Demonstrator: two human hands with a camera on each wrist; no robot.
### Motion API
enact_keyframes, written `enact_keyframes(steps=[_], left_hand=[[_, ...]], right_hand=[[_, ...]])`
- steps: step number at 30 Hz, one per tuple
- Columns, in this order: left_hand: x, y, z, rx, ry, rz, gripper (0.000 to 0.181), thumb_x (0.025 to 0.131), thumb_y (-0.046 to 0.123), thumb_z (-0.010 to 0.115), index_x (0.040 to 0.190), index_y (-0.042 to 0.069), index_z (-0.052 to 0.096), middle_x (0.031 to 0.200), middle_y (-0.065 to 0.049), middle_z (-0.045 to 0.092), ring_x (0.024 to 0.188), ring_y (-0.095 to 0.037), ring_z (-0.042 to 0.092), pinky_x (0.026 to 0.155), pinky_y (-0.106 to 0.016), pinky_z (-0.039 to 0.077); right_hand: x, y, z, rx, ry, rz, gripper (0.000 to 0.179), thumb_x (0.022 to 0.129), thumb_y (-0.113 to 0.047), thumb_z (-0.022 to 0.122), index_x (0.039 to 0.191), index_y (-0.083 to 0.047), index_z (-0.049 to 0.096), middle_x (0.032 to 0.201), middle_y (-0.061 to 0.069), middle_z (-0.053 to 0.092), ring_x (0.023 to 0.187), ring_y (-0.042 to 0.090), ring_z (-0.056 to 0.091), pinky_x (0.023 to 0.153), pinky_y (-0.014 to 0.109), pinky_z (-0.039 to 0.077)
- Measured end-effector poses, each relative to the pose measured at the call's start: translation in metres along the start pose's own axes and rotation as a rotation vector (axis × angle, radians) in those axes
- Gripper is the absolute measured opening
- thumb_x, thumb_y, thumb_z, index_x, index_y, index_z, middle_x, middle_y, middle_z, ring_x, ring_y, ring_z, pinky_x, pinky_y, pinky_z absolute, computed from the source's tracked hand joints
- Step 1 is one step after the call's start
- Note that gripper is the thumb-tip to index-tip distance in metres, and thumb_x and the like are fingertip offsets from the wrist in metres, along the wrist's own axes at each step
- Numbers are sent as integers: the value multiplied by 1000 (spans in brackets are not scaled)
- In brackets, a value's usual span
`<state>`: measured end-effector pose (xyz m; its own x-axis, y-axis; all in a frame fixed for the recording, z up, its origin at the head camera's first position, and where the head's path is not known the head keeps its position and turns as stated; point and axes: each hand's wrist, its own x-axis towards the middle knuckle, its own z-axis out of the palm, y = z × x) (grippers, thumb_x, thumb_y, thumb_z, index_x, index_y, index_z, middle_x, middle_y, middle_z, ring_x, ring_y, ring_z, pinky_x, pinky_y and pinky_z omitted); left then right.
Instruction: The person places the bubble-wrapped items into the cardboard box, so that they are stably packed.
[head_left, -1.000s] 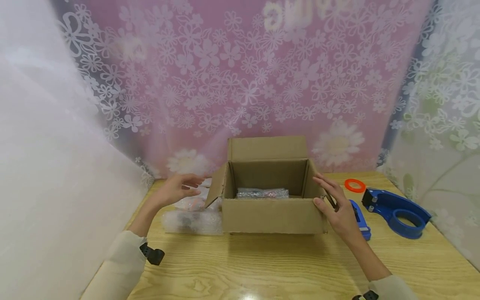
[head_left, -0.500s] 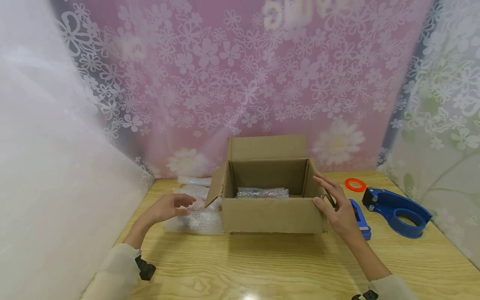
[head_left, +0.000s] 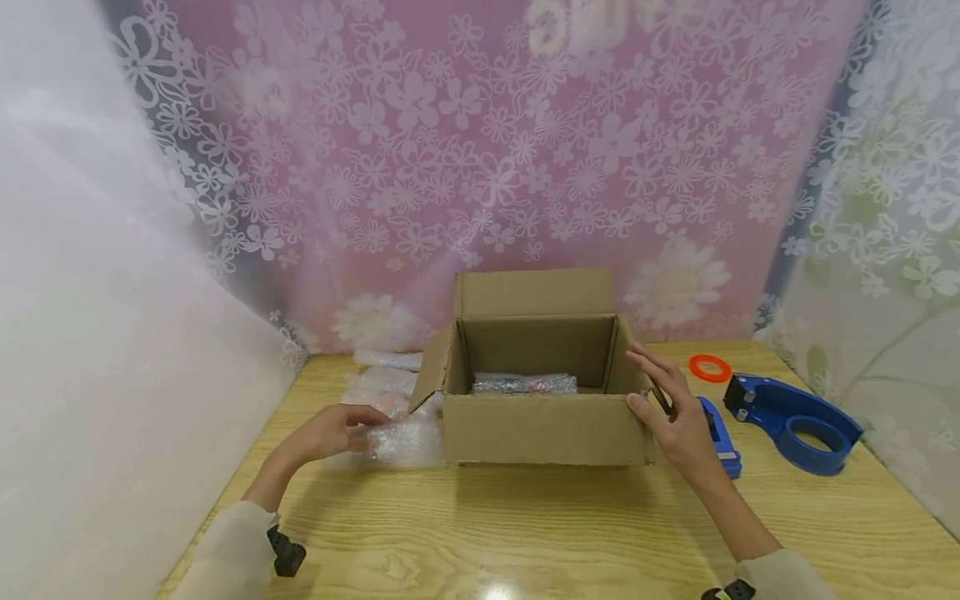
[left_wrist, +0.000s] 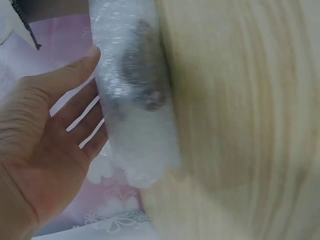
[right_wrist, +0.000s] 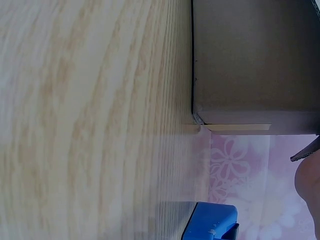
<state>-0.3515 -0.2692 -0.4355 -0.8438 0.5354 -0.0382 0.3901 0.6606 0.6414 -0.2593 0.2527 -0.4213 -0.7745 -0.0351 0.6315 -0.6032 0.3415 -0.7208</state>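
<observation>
An open cardboard box (head_left: 547, 429) stands on the table, with a bubble-wrapped bundle (head_left: 525, 383) inside. My right hand (head_left: 678, 421) holds the box at its right rim, the thumb at the near corner and the fingers farther back. Left of the box lies a clear bubble-wrap package (left_wrist: 135, 95) with a dark item inside. My left hand (head_left: 330, 433) is at this package's left end, thumb and fingers extended. In the left wrist view the thumb tip meets the package's edge and the other fingertips are hidden behind it.
More wrapped packages (head_left: 382, 379) lie behind, partly hidden by the box's left flap (head_left: 432, 371). On the right are an orange ring (head_left: 709, 368), a blue tape dispenser (head_left: 795, 425) and another blue tool (head_left: 720, 442), partly behind the right hand. A patterned curtain (head_left: 480, 167) hangs behind.
My left hand has come down and toward me, from above the rear packages to the nearest one. The right hand and the box have stayed in place.
</observation>
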Motion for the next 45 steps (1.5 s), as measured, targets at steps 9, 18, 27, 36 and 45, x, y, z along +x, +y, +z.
enact_keyframes(steps=[9, 18, 27, 36, 45], left_hand=[[-12, -22, 11, -68, -124, 46, 68, 91, 28, 83, 151, 11, 56, 159, -14, 47, 150, -50, 31, 114, -69, 35], [-20, -27, 14, -69, -98, 93, 75, 88, 25, 85, 151, 3, 52, 159, -23, 44, 148, -54, 30, 114, -70, 32], [-32, -25, 0, -15, -18, 18, 73, 88, 33, 85, 152, 12, 55, 154, -17, 53, 144, -49, 42, 109, -64, 43], [-44, -16, -33, -39, 65, -18, 75, 88, 34, 84, 153, 13, 52, 159, -22, 44, 149, -51, 32, 112, -66, 39], [-51, 1, -67, -5, 149, 1, 73, 93, 31, 80, 156, 13, 48, 160, -20, 44, 149, -50, 32, 110, -67, 40]], right_hand=[[1, 0, 1, 2, -7, -5, 56, 98, 8, 61, 152, 0, 50, 164, 18, 36, 146, 3, 36, 102, 9, 43], [0, 0, 1, -5, 1, 2, 56, 98, 8, 61, 152, 0, 50, 164, 18, 36, 145, 1, 36, 103, 8, 41], [-3, 8, 1, 8, -6, 9, 58, 99, 7, 61, 155, -5, 49, 166, 11, 35, 147, 3, 34, 106, 8, 38], [-2, 5, 0, 8, -4, 4, 58, 99, 6, 61, 155, -5, 49, 166, 11, 35, 147, 2, 34, 106, 8, 38], [-3, 35, -3, 3, -10, 1, 62, 98, 6, 63, 156, -11, 49, 167, 3, 34, 149, 6, 32, 110, 9, 35]])
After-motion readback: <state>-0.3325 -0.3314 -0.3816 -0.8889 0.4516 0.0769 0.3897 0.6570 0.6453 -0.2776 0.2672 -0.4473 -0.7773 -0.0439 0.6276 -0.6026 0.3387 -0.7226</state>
